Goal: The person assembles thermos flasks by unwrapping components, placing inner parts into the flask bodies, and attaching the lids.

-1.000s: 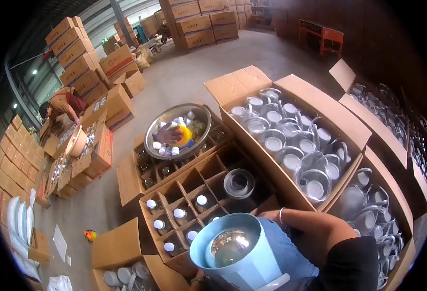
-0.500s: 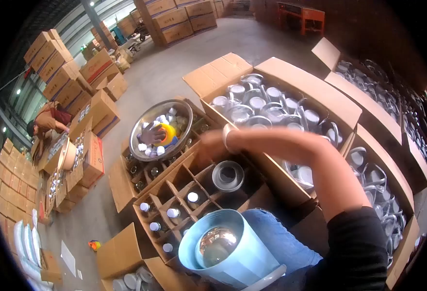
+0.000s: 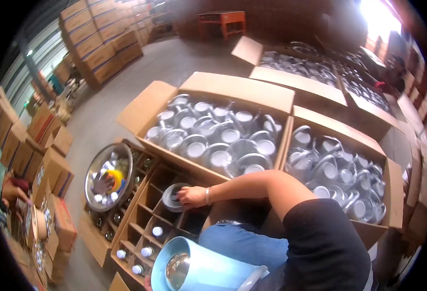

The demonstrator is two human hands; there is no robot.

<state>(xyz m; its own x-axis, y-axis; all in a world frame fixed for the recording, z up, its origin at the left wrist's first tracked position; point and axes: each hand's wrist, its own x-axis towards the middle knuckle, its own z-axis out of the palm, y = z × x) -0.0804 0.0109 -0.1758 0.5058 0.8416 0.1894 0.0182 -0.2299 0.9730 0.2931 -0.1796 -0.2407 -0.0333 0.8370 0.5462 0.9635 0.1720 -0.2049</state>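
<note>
My right hand (image 3: 193,196) reaches over the divided cardboard box, its fingers closed on the rim of a grey, round, funnel-like piece (image 3: 170,200) with a dark middle. Several bottles with white caps (image 3: 147,251) stand in the box's compartments (image 3: 138,228). A light blue bucket (image 3: 213,266) lies tilted against my lap, with a shiny metallic round thing (image 3: 178,271) inside. At the bucket's lower left edge only a few fingertips of my left hand (image 3: 147,282) show, curled against it; the rest is hidden.
A metal bowl (image 3: 91,191) holding white caps, a dark glove and a yellow ring rests on another bottle box. Open cartons (image 3: 245,86) of clear handled jugs (image 3: 218,157) stand ahead and right. Stacked boxes (image 3: 97,56) and an orange table (image 3: 230,20) stand behind. Another person (image 3: 12,186) bends at far left.
My view has swung to the right. My right hand, blurred above the dividers before, is now down on the grey round piece. Fingertips of my left hand have come into view beside the bucket.
</note>
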